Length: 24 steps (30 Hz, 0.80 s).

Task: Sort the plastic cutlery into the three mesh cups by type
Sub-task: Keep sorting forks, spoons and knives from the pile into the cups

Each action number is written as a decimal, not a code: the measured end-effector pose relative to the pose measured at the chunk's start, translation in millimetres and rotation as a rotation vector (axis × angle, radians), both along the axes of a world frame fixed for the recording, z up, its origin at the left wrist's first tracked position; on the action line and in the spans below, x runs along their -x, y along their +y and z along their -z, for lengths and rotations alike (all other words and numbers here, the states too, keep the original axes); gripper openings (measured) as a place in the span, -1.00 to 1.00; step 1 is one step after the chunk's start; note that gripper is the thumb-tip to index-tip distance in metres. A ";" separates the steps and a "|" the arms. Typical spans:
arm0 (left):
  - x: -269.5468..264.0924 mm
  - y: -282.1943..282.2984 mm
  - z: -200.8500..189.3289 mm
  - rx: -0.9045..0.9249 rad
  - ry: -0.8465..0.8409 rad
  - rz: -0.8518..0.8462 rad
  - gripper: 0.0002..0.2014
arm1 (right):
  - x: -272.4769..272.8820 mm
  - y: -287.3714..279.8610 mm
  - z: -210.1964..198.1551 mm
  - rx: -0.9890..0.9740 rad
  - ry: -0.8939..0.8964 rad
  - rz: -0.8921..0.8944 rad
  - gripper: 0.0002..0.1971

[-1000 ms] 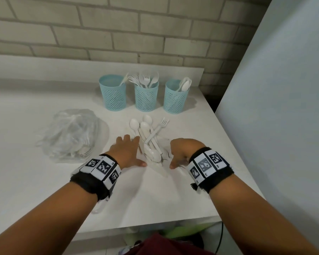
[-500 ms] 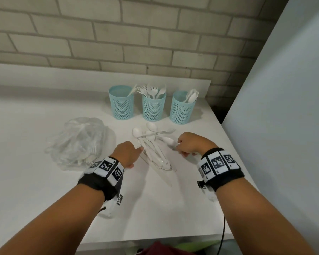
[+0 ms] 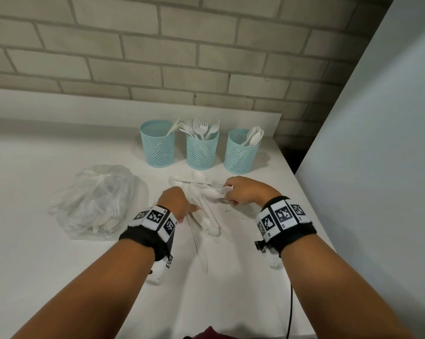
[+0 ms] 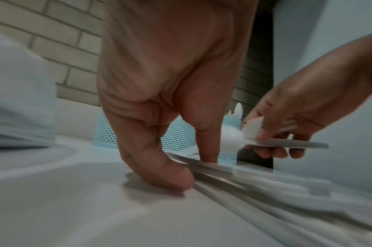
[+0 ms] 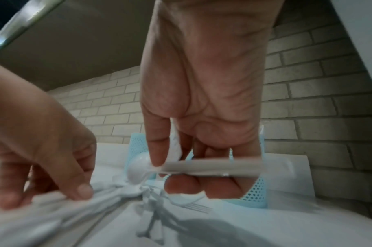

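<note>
Three blue mesh cups stand at the back: the left cup [image 3: 157, 145] holds one piece, the middle cup [image 3: 202, 150] holds forks, and the right cup [image 3: 241, 152] holds spoons. A pile of white cutlery [image 3: 204, 211] lies in front of them. My left hand [image 3: 182, 206] is down on the pile's left side; its thumb and forefinger [image 4: 206, 150] pinch a handle [image 4: 223, 168] against the table. My right hand [image 3: 231, 194] grips white spoons [image 5: 138, 168] just above the pile's far right side, handle [image 5: 212, 167] crosswise under the fingers.
A clear plastic bag [image 3: 96, 201] with more white cutlery lies left of the pile. The white table [image 3: 59, 265] ends at a brick wall behind and close to a pale panel [image 3: 378, 143] on the right. A loose fork [image 5: 197, 207] lies near the right cup.
My right hand has closed on spoons and lifted them off the pile toward the back right. My left hand has slid right onto the pile and pinned a handle.
</note>
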<state>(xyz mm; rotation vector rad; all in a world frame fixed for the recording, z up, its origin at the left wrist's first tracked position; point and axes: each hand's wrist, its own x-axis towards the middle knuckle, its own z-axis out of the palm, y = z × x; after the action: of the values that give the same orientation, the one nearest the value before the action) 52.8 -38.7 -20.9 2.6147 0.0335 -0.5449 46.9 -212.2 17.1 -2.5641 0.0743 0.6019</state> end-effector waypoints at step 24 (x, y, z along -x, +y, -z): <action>-14.6 26.6 8.6 0.704 0.288 -0.438 -0.89 | -38.2 21.7 32.4 0.238 -0.133 -0.257 -0.78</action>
<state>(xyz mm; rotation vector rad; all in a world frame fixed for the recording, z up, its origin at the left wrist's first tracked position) 67.4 -12.1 -29.5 1.7612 0.4161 -0.6252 85.1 -190.5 -15.2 -2.8632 -0.2467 0.5406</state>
